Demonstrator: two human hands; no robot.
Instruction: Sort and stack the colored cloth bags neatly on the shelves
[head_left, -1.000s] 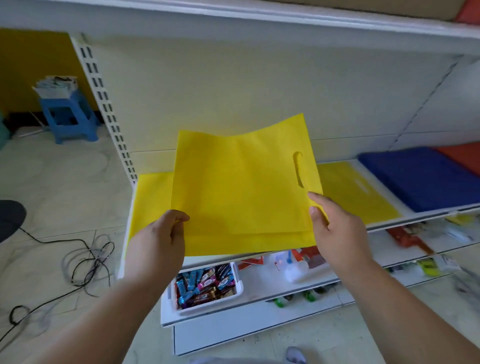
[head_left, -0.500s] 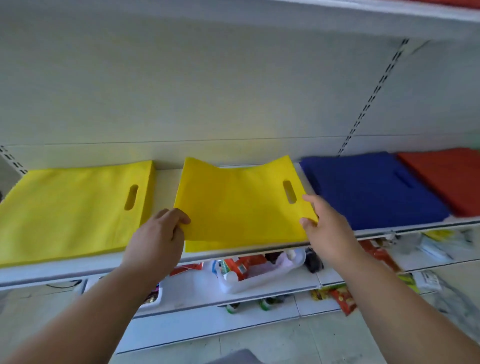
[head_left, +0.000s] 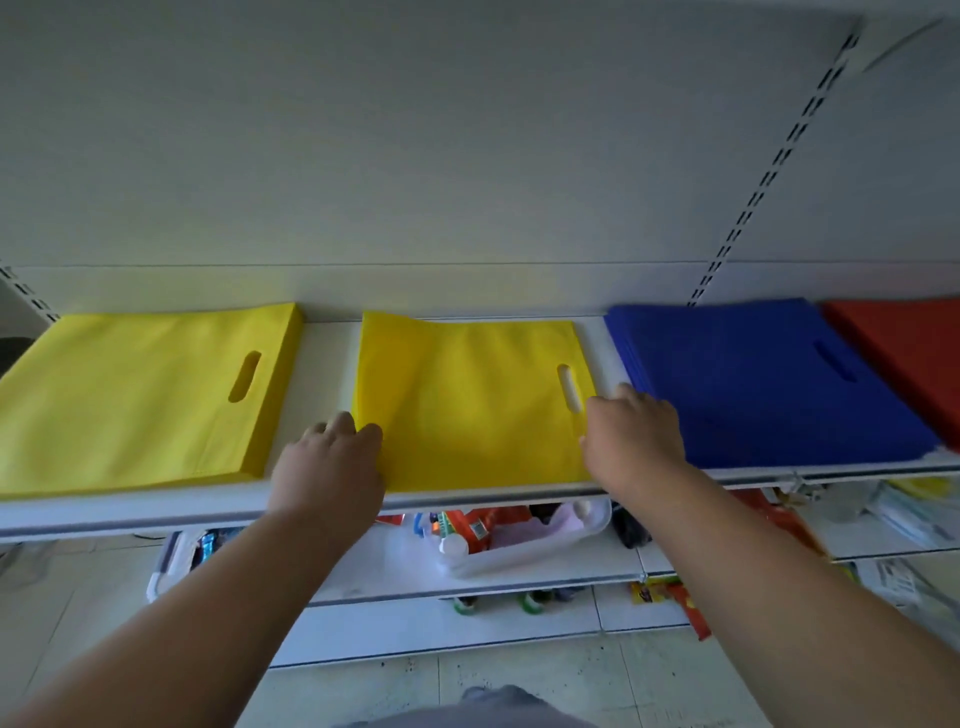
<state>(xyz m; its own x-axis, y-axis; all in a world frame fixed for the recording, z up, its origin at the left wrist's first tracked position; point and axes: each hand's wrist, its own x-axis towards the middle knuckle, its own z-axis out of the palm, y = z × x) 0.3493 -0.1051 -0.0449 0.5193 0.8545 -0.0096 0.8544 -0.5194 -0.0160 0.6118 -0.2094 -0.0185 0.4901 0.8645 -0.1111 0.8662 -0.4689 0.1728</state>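
A single yellow cloth bag (head_left: 467, 405) lies flat on the white shelf (head_left: 327, 353), handle slot to the right. My left hand (head_left: 327, 467) pinches its left edge, thumb on top. My right hand (head_left: 634, 436) holds its right edge just beside the slot, fingers curled. A thicker stack of yellow bags (head_left: 130, 395) sits to the left, a gap of bare shelf between them. A stack of blue bags (head_left: 753, 384) lies close on the right, and a red stack (head_left: 909, 353) is at the far right.
Below is a lower shelf with a white tray of packets and bottles (head_left: 519, 551) and a small bin of snacks (head_left: 176, 556). More packets lie at the lower right (head_left: 675, 597). The shelf's back panel rises behind the bags.
The yellow bag went from held up in the air to lying flat on the shelf between the yellow and blue stacks. Both hands came down with it, still at its edges.
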